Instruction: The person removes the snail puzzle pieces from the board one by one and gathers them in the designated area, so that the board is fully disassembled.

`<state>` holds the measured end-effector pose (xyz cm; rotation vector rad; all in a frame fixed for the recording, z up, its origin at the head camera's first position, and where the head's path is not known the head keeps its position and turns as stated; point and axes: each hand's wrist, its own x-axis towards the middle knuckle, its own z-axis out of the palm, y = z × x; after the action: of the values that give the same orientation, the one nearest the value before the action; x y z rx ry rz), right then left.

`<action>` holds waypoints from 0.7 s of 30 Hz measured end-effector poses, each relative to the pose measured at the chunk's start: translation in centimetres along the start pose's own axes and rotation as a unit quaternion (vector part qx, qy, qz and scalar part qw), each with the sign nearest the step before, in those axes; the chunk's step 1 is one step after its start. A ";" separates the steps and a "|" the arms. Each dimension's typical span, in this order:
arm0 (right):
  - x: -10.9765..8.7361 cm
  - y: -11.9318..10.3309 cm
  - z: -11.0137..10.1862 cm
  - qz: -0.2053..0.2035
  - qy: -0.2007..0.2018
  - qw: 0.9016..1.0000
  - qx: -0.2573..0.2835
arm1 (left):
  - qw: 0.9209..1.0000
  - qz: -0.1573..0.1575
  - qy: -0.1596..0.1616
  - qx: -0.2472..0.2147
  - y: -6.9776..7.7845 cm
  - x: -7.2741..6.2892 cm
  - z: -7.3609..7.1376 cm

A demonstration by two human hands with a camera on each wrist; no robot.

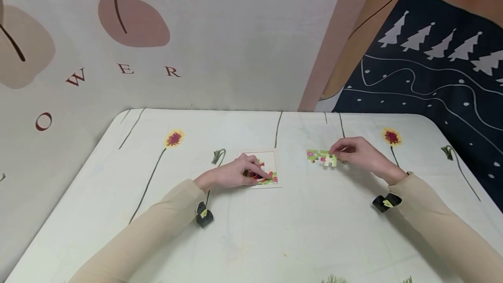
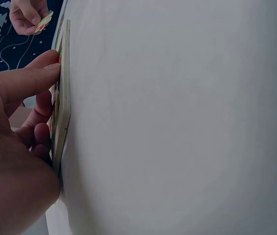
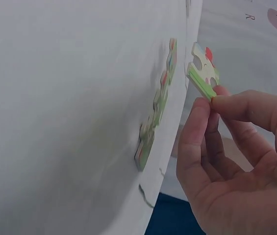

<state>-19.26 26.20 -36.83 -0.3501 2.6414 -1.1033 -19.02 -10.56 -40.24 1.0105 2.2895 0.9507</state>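
1 downward head view, 2 wrist close-ups

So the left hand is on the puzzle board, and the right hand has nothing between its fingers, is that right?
Not quite: the right hand isn't empty. The right wrist view shows it pinching a puzzle piece. The left hand is indeed on the puzzle board.

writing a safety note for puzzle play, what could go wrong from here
The held puzzle piece is pinched near one edge by the right hand, so it might twist or slip from the fingertips.
The loose puzzle pieces lie on the table close to that hand, so a low sweep could scatter them.
The left hand rests on the puzzle board, so pressing sideways might shift it.
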 end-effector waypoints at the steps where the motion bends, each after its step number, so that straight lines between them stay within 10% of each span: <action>1: -0.1 0.1 -0.1 0.002 0.000 1.000 -0.003 | 1.000 0.000 0.000 0.002 0.0 0.0 0.0; 21: -1.4 2.3 -1.1 0.001 0.005 0.999 -0.034 | 1.000 -0.014 -0.002 -0.001 0.1 -0.1 0.0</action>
<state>-18.61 28.87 -37.56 -0.3567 2.6925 -1.0177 -18.95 -10.55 -40.13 0.9751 2.2941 0.9381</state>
